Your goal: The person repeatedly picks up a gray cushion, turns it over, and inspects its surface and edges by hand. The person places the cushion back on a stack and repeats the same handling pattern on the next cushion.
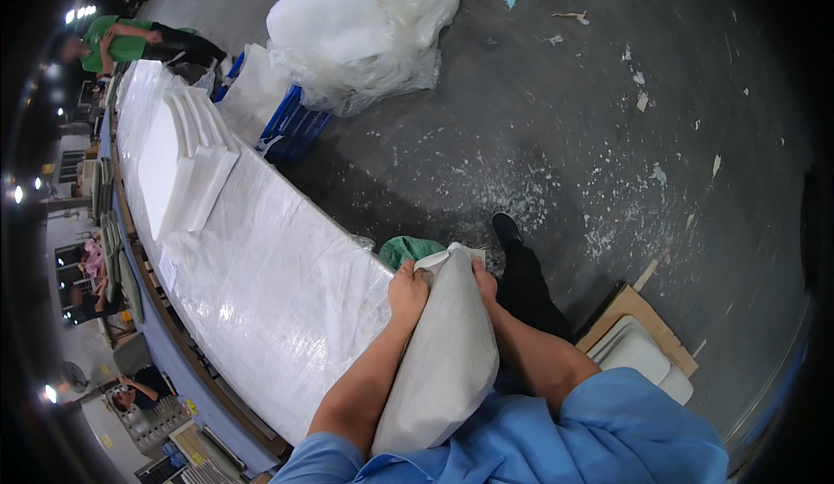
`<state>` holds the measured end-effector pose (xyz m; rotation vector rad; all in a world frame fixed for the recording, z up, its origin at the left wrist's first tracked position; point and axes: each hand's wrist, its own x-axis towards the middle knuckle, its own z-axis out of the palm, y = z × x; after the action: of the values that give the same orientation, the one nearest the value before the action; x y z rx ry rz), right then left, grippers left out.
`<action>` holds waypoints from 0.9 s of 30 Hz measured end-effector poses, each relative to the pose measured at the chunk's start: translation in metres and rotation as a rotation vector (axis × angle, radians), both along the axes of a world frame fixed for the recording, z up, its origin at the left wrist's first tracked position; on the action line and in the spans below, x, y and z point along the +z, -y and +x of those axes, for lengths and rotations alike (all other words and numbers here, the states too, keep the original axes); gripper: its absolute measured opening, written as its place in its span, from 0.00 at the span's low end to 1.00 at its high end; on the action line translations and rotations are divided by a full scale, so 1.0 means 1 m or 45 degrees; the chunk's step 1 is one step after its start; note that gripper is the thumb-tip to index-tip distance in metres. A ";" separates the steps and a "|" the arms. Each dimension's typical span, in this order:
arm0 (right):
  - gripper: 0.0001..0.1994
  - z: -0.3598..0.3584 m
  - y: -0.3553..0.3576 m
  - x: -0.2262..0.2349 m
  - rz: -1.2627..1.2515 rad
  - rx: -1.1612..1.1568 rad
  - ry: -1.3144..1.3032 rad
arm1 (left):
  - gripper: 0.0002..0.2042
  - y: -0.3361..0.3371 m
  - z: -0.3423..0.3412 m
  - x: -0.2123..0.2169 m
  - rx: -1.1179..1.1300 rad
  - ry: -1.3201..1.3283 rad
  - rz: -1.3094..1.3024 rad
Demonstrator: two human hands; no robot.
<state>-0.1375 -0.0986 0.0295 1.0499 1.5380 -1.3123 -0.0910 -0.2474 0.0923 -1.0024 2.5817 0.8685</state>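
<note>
We find both hands closed on the top end of a grey sack point(443, 354), which stands upright against the person's chest, between the forearms. The left hand point(408, 291) grips its upper left corner; the right hand point(484, 277) clasps the upper right edge (fingers partly hidden behind the fabric). The sack sits just beside the edge of a long table point(278, 293) covered in clear plastic sheeting. Further along the table lies a stack of white foam slabs point(187, 167). On the floor point(608, 136) beyond stand a blue crate point(294, 123) and a large plastic bundle point(365, 28). A green bag point(407, 249) shows behind the sack.
</note>
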 end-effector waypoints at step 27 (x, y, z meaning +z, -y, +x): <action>0.40 0.004 -0.021 -0.071 0.329 0.461 0.023 | 0.22 0.002 -0.033 -0.068 -0.361 0.269 -0.003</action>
<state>-0.1339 -0.0781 -0.0415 0.8795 1.8182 -0.8707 -0.1242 -0.2495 0.0244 -0.6643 2.4636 0.6490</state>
